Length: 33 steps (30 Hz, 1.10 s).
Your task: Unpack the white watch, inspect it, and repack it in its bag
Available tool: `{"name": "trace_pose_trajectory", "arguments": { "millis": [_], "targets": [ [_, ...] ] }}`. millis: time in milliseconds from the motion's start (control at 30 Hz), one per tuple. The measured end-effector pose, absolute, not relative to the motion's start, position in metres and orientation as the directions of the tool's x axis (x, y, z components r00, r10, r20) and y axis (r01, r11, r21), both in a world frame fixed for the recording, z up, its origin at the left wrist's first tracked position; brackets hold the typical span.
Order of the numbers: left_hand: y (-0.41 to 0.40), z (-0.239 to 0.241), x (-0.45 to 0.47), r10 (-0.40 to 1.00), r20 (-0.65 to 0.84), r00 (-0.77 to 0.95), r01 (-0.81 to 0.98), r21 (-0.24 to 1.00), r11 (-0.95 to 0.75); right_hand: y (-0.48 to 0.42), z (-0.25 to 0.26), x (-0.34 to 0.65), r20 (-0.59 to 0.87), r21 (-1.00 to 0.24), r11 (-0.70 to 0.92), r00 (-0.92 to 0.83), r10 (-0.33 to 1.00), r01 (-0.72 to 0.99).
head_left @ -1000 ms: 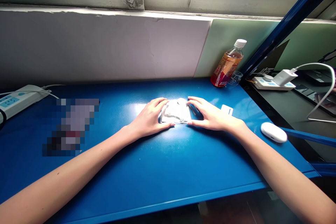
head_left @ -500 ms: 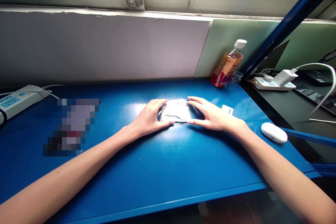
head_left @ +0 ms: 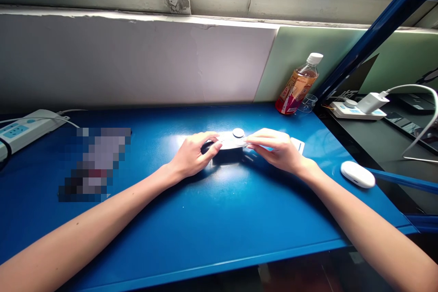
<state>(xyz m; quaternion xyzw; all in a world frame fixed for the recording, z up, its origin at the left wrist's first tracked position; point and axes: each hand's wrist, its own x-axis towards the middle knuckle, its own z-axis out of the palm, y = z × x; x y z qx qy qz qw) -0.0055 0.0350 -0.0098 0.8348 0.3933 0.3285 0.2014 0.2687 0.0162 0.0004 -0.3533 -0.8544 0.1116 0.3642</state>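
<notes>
Between my two hands is a thin, whitish flat piece (head_left: pixel 230 140), washed out by glare, so its kind is hard to make out. A small round disc with a white top (head_left: pixel 238 132) stands on its upper side, towards the right. My left hand (head_left: pixel 197 153) pinches the left end between thumb and fingers. At the right end, my right hand (head_left: pixel 274 146) holds the edge with its fingertips. The piece is tilted and lifted off the blue table (head_left: pixel 205 219), with a dark shadow under it.
A white oval case (head_left: pixel 357 174) and a small white card (head_left: pixel 297 145) lie on the right. Behind them stand a drink bottle (head_left: pixel 298 84) and a clear cup (head_left: pixel 308 103). On the left are a pixelated item (head_left: pixel 102 159) and a power strip (head_left: pixel 30 127).
The flat piece has been raised from the table and tilted, so its round disc now stands out. The fingers of both hands have closed in on its ends.
</notes>
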Motion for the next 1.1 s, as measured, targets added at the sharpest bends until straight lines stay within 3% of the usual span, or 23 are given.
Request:
{"name": "trace_pose_trajectory", "arguments": {
  "millis": [233,567,733,933,1100],
  "targets": [
    [0.034,-0.006,-0.005,0.738,0.501,0.453,0.386,0.635,-0.669,0.01,0.001,0.259,0.497,-0.684,0.562,-0.267,0.826,0.465],
    [0.038,-0.011,-0.003,0.805,0.418,0.421,0.475,0.654,-0.589,0.017,-0.006,0.264,0.314,-0.746,0.47,-0.372,0.873,0.472],
    [0.039,-0.012,-0.004,0.715,0.375,0.59,0.495,0.531,-0.688,0.021,-0.009,0.265,0.295,-0.664,0.467,-0.37,0.881,0.583],
    [0.041,-0.013,-0.005,0.726,0.302,0.617,0.518,0.539,-0.664,0.025,-0.013,0.271,0.337,-0.45,0.564,-0.453,0.825,0.692],
    [0.042,-0.014,-0.004,0.724,0.303,0.62,0.53,0.518,-0.671,0.021,-0.009,0.271,0.253,-0.403,0.633,-0.585,0.771,0.661]
  ]
}}
